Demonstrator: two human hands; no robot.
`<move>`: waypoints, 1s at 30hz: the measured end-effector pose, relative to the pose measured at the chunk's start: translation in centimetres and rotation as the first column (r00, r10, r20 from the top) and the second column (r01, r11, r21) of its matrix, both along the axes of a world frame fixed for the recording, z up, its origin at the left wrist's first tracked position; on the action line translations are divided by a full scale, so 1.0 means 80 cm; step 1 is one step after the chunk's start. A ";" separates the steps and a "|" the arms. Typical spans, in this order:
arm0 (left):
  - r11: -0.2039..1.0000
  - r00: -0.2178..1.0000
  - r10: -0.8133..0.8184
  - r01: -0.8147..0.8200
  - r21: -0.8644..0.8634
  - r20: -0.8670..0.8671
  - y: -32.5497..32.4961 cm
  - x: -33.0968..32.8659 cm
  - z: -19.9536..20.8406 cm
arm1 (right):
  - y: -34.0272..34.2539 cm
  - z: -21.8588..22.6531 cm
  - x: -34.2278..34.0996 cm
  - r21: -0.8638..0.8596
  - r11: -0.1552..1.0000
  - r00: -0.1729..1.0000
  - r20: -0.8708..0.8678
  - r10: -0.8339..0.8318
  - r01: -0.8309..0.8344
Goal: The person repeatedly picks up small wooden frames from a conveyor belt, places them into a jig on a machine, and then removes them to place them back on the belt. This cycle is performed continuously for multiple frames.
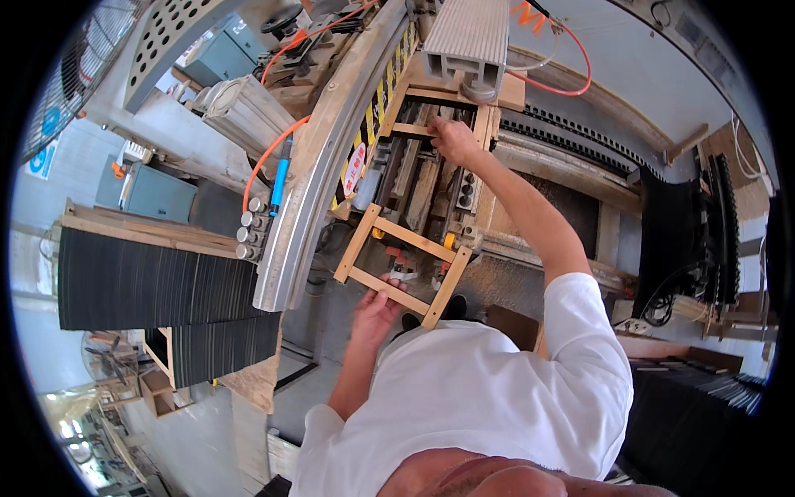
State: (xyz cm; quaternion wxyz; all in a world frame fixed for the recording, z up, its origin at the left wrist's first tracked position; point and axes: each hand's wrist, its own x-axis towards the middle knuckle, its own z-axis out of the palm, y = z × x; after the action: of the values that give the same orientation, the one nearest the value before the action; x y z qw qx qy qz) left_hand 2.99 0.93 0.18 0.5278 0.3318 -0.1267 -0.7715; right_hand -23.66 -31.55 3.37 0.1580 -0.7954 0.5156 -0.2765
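My left hand [375, 316] grips the near rail of a light wooden frame [414, 232], its fingers closed on the wood. This frame is rectangular, with two side pieces running past the rails and dark dots at their ends. Farther away, a second wooden frame [409, 129] lies over the machine bed, below a ribbed metal beam. Reaching out to it, my right hand [454, 142] has its fingers pinched at the near rail. The hand covers part of that rail, so the exact grip is partly hidden.
A long metal machine rail [290, 224] with yellow-black striping runs along the left. The ribbed beam [465, 41] overhangs the far frame. Stacks of dark panels [141, 282] stand at the left. An orange hose [267, 157] loops near a blue marker-like stick [280, 187].
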 end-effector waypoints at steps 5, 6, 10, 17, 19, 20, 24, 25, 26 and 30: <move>0.999 0.999 -0.043 0.042 0.008 0.029 0.020 0.027 -0.008 | -0.007 -0.013 -0.003 -0.113 0.993 0.987 -0.161 0.015 -0.034; 0.998 0.997 -0.065 0.065 0.010 0.035 0.026 0.035 -0.012 | -0.011 -0.014 -0.005 -0.165 0.984 0.989 -0.142 0.038 -0.062; 0.991 0.992 -0.123 0.121 0.057 0.036 0.051 0.064 -0.021 | -0.003 -0.003 0.007 -0.135 0.988 0.969 -0.245 0.042 -0.077; 0.984 0.987 -0.148 0.141 0.106 0.058 0.058 0.091 -0.034 | -0.012 -0.005 0.009 0.006 0.999 0.981 -0.190 -0.040 0.042; 0.988 0.992 -0.119 0.113 0.109 0.048 0.054 0.090 -0.044 | -0.011 -0.007 0.007 -0.057 0.998 0.987 -0.157 -0.033 0.024; 0.990 0.994 -0.097 0.092 0.111 0.044 0.052 0.090 -0.048 | -0.010 -0.004 0.009 -0.051 0.999 0.990 -0.139 -0.021 0.014; 0.992 0.995 -0.039 0.028 0.124 0.088 0.040 0.089 -0.057 | -0.017 -0.003 0.004 -0.012 1.000 0.990 -0.142 0.019 -0.021; 0.991 0.993 -0.038 0.023 0.133 0.109 0.041 0.085 -0.059 | -0.019 -0.006 0.000 -0.028 0.999 0.988 -0.151 0.037 -0.041; 0.991 0.991 -0.017 -0.001 0.133 0.134 0.040 0.084 -0.057 | -0.017 0.003 0.002 0.053 0.998 0.984 -0.170 0.049 -0.040; 0.991 0.978 0.054 -0.077 0.110 0.200 0.048 0.082 -0.050 | -0.014 0.014 -0.005 0.065 0.996 0.970 -0.229 0.078 -0.064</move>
State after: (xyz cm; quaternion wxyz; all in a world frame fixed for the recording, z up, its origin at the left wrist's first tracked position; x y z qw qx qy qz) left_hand 9.52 4.75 -3.80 0.5174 0.4408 -0.1219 -0.7233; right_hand -24.09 -32.70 4.53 0.1295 -0.8353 0.5094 -0.1613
